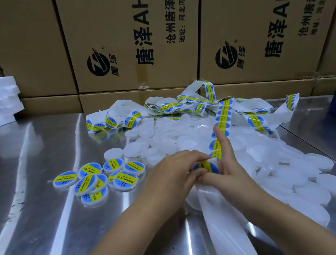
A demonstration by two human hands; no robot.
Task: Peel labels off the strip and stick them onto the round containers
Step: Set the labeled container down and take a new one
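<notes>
Head view: left hand (174,170) pinches the label (206,166) just beside where the right hand (226,175) pinches the strip (223,117); advise peeling low, away from that hold, avoiding creases.

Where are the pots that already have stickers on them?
In the head view, the labelled containers lie clustered on the steel table, left of the left hand and the plain white containers.

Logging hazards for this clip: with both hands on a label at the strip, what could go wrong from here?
1. The label bends under the left hand; it may crease or stick to the fingers.
2. The strip, held by the right hand, lies in tangled loops over the containers; pulling could snag it or scatter them.
</notes>
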